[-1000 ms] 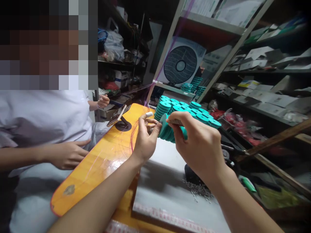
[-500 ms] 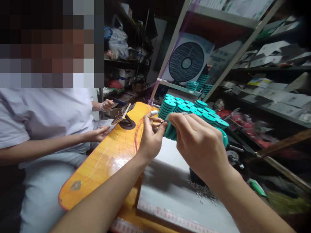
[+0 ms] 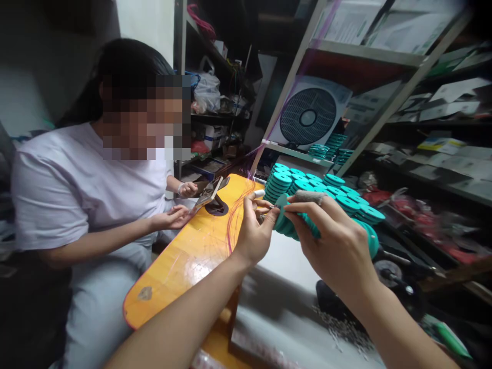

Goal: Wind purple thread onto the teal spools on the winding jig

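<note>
My left hand (image 3: 255,230) is closed in a pinch, with a white wrap on one fingertip. A small, thin metallic piece shows between its thumb and finger, too small to name. My right hand (image 3: 332,233), with a grey wrap on one finger, pinches a teal disc (image 3: 282,210) that stands on edge against my left thumb. Just behind both hands are stacks of teal spools (image 3: 309,182). More teal discs stand in a row under my right hand.
A white board (image 3: 280,297) lies below my hands, with small metal pieces (image 3: 346,328) on it. Left is a yellow table (image 3: 184,256) with red threads and a phone (image 3: 209,195) on a stand. A seated person (image 3: 96,195) is beside it. A fan (image 3: 307,118) stands behind.
The view has shifted, so everything sits lower and further right. The teal disc between my hands now shows more clearly, and my right fingers are less bunched over it.
</note>
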`<state>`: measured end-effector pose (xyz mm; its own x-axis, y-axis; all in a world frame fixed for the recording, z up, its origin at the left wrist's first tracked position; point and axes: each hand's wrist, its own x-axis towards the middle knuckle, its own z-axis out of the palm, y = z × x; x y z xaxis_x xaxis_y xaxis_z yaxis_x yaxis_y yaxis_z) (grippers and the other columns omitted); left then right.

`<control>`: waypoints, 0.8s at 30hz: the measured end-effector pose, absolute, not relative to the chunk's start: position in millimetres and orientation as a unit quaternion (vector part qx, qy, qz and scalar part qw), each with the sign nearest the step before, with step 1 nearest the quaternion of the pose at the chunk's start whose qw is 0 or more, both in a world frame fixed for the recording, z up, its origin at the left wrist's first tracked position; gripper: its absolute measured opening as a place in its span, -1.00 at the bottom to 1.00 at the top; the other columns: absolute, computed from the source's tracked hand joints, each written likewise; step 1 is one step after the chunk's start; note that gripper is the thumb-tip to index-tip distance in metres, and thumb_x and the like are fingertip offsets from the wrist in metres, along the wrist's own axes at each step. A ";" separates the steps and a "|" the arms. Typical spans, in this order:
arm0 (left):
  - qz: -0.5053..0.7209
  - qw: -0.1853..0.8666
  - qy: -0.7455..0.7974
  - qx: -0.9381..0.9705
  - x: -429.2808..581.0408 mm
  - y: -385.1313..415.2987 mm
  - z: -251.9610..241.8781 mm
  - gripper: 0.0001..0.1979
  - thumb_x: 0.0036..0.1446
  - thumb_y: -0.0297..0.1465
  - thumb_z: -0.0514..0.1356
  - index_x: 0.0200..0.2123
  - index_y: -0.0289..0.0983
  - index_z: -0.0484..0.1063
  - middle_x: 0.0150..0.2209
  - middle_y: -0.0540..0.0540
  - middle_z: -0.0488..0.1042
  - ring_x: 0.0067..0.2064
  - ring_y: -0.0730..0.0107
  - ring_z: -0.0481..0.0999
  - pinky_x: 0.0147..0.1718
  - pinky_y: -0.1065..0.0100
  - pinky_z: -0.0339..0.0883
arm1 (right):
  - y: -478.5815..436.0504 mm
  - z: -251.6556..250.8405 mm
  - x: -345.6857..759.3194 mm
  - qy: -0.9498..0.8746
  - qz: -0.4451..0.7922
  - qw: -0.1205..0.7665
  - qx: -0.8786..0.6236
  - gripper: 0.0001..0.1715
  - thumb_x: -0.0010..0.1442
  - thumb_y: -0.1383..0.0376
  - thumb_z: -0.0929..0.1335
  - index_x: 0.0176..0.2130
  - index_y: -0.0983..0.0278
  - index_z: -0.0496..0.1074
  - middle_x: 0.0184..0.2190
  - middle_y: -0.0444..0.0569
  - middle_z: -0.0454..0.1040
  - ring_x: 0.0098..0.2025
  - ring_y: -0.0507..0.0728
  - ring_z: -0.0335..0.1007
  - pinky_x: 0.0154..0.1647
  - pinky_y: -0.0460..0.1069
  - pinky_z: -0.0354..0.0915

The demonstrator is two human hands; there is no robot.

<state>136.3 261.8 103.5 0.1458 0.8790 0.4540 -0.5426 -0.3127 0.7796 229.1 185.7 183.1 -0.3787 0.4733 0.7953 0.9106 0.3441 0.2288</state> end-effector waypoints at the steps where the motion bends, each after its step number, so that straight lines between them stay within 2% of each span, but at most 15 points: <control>1: 0.632 0.563 0.166 0.507 136.0 261.3 103.9 -0.64 0.20 -0.32 0.15 0.03 -0.16 0.12 -0.17 -0.06 0.30 -0.19 0.43 0.39 -0.20 0.36 0.26 | 187.0 183.4 229.2 -0.755 -0.343 0.322 -0.457 -0.92 0.22 0.37 0.33 -0.23 0.28 0.43 -0.22 0.02 0.48 -0.16 0.10 0.44 -0.21 -0.03 0.37; 7: 0.624 0.575 0.166 0.502 134.7 258.8 106.4 -0.64 0.20 -0.33 0.15 0.03 -0.15 0.12 -0.18 -0.07 0.29 -0.18 0.40 0.39 -0.21 0.34 0.27 | 193.0 182.9 229.8 -0.746 -0.338 0.348 -0.456 -0.94 0.21 0.36 0.34 -0.26 0.27 0.44 -0.25 0.00 0.49 -0.22 0.10 0.45 -0.24 -0.02 0.38; 13: 0.621 0.579 0.168 0.501 134.9 258.5 107.1 -0.64 0.20 -0.34 0.15 0.03 -0.15 0.12 -0.17 -0.07 0.28 -0.19 0.40 0.38 -0.21 0.32 0.27 | 195.1 184.2 228.4 -0.755 -0.334 0.335 -0.453 -0.93 0.23 0.34 0.33 -0.29 0.29 0.43 -0.27 0.02 0.48 -0.24 0.12 0.43 -0.25 -0.01 0.37; 20: 0.631 0.570 0.165 0.499 136.0 260.5 103.0 -0.63 0.21 -0.34 0.16 0.04 -0.14 0.13 -0.19 -0.06 0.31 -0.20 0.42 0.39 -0.22 0.33 0.29 | 201.2 180.8 232.5 -0.759 -0.306 0.345 -0.460 -0.86 0.28 0.31 0.27 -0.27 0.26 0.43 -0.28 0.01 0.45 -0.21 0.14 0.39 -0.22 0.02 0.34; 22: 0.630 0.568 0.173 0.500 134.1 260.1 104.4 -0.63 0.20 -0.34 0.17 0.05 -0.14 0.16 -0.17 -0.06 0.35 -0.18 0.40 0.41 -0.21 0.31 0.32 | 190.8 181.4 233.0 -0.760 -0.296 0.351 -0.460 -0.84 0.28 0.30 0.27 -0.22 0.25 0.44 -0.25 0.03 0.45 -0.19 0.15 0.40 -0.20 0.04 0.35; 24: 0.623 0.567 0.182 0.507 130.8 258.7 110.6 -0.65 0.20 -0.32 0.17 0.04 -0.18 0.23 -0.12 -0.10 0.39 -0.15 0.34 0.44 -0.19 0.26 0.37 | 173.9 181.0 229.4 -0.760 -0.277 0.370 -0.458 -0.77 0.27 0.30 0.26 -0.08 0.22 0.42 -0.15 0.06 0.45 -0.12 0.18 0.41 -0.16 0.06 0.37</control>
<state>130.8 258.7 110.6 0.1571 0.8908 0.4264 -0.5219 -0.2917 0.8016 229.4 173.9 181.0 -0.3069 0.4901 0.8158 0.9000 0.4283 0.0813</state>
